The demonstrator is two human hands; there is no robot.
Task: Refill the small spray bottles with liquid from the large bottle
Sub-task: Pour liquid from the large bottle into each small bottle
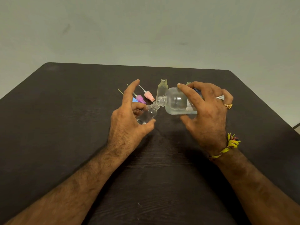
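Note:
My right hand (209,111) grips the large clear bottle (177,101), tipped on its side with its open neck pointing left. My left hand (128,120) holds a small clear spray bottle (148,113), tilted so its open mouth meets the large bottle's neck. Clear liquid sits in both. A second small bottle (162,87) stands upright and uncapped just behind them. The top of a third small bottle (188,83) peeks out behind my right fingers.
Three spray tops with dip tubes lie on the dark table (65,127) behind my left hand: a pink one (149,96), a purple one (140,99) and a blue one (134,100), partly hidden. A pale wall rises beyond the table's far edge.

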